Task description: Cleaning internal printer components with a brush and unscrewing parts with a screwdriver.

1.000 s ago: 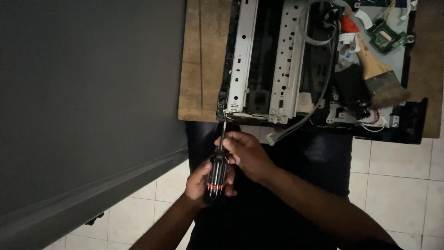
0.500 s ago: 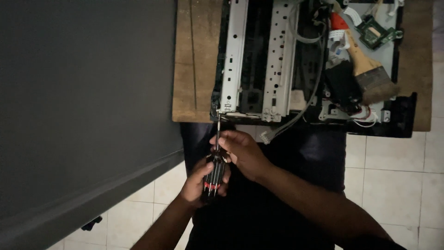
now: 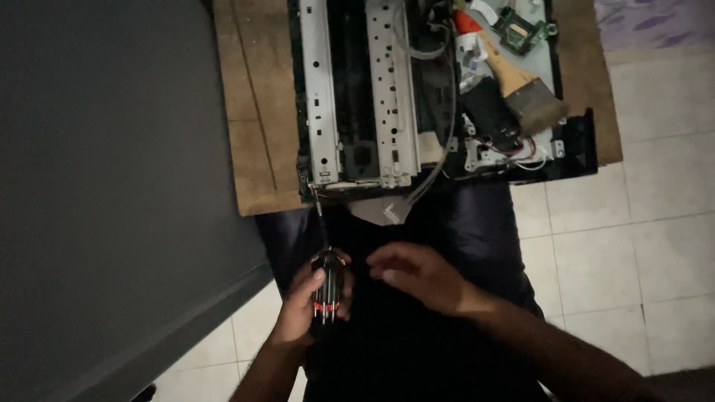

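Note:
My left hand [image 3: 304,304] grips the black handle of a screwdriver [image 3: 327,286] with a red band. Its thin shaft points up to the near left corner of an opened machine chassis [image 3: 350,97] with two perforated metal rails. My right hand [image 3: 417,274] hovers just right of the handle, fingers loosely curled, holding nothing I can see. Both hands are over my dark-clothed lap, below the chassis.
The chassis rests on a brown wooden board [image 3: 253,119]. A paintbrush [image 3: 521,85], a small green circuit board [image 3: 521,26] and loose wires [image 3: 514,149] lie on its right part. A large dark grey panel [image 3: 104,186] fills the left. Pale floor tiles [image 3: 633,238] are on the right.
My right hand has let go of the screwdriver shaft and moved right and down. The left hand still holds the handle, and the view has shifted slightly.

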